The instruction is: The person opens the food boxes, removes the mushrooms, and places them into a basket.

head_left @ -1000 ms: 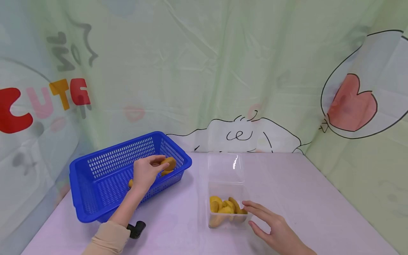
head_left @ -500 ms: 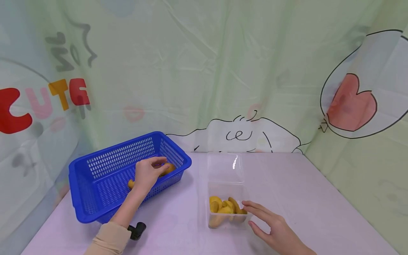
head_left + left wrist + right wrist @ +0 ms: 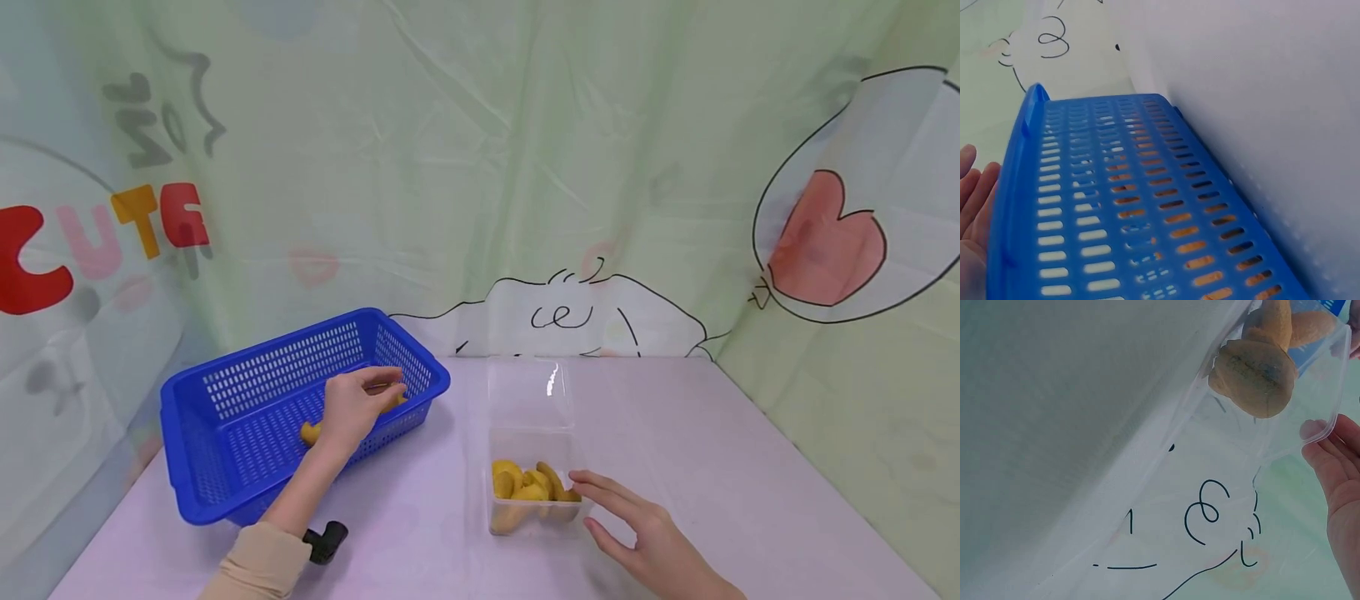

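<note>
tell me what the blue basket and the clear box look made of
Basket: looks like moulded plastic, glossy blue, walls pierced with rows of slots. Box: likely thin clear plastic, shiny; the yellow pieces inside show through its walls.

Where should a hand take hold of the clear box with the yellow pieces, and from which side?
Probably by the two long side walls of the clear box, thumb on one and fingers on the other, coming from above at the near end. The box is narrow and open-topped, and the yellow pieces sit at that end. The right hand already rests open beside its near right corner.
</note>
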The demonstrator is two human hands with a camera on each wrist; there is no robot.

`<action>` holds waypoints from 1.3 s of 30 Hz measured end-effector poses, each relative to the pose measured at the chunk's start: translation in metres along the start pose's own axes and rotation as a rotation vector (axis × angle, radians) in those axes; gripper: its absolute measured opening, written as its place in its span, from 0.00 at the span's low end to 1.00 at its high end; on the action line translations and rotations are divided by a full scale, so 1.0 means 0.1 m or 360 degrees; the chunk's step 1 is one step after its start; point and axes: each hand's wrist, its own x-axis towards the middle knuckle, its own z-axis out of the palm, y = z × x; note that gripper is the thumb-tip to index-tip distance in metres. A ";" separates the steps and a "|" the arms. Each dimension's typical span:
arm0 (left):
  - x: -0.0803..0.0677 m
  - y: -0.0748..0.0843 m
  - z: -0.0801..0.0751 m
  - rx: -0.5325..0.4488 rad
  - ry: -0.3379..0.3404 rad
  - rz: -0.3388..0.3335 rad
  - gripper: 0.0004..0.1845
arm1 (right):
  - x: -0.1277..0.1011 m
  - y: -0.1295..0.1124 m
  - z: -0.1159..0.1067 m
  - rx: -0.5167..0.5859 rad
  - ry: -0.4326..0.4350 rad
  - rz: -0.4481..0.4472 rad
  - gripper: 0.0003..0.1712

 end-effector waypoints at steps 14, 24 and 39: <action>-0.10 0.24 0.47 -0.0169 -0.0242 0.0231 0.10 | -0.03 0.02 -0.02 -0.0026 0.0023 -0.0023 0.31; -0.22 0.33 0.83 -0.0448 -0.0738 0.0173 0.11 | -0.02 -0.04 -0.05 -0.0003 -0.0038 0.0045 0.27; -0.29 0.40 1.24 -0.0250 -0.1272 0.0240 0.11 | 0.01 -0.06 -0.07 0.0030 -0.0067 0.0057 0.24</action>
